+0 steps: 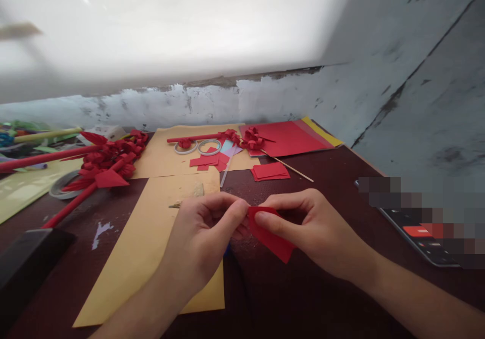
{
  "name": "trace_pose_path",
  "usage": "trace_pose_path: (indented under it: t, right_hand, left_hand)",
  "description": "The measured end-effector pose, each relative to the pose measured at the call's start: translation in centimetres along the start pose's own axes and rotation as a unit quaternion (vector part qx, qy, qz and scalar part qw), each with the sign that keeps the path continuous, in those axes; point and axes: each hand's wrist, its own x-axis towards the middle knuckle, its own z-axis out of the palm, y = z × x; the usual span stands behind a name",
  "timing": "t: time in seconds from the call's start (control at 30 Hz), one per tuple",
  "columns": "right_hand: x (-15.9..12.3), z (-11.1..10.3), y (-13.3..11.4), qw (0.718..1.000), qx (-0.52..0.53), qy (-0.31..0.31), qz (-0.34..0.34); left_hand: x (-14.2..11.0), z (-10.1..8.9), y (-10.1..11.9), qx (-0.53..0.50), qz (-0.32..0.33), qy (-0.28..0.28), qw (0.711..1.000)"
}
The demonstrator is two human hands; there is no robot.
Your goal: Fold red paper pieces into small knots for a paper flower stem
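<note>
Both hands meet over the dark table (333,177), pinching one small red paper piece (273,240). My left hand (206,233) grips its left edge with thumb and fingers closed. My right hand (308,225) holds the upper right part, thumb pressed on top, while the paper's lower corner hangs down below the fingers. A long tan paper sheet (144,248) lies under my left hand.
A stack of red squares (270,171) and a thin wooden stick (291,168) lie behind my hands. Tape rolls (197,147), red scraps, red paper flowers on stems (106,164) and red and yellow sheets (291,137) lie further back. A phone (420,235) rests at right, near the wall.
</note>
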Motion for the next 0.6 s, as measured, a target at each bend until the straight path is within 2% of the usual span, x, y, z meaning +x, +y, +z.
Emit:
trace_pose_path:
  t: [0.33,0.6]
  right_hand:
    - [0.03,0.01,-0.09,1.0,-0.021,-0.014,-0.008]
    - [0.04,-0.07,-0.07,0.999,-0.028,-0.015,-0.005]
  left_hand:
    - [-0.02,-0.3,0.02,0.016,-0.02,-0.022,0.999]
    - [-0.04,-0.16,-0.04,0.086,0.004,-0.009,0.996]
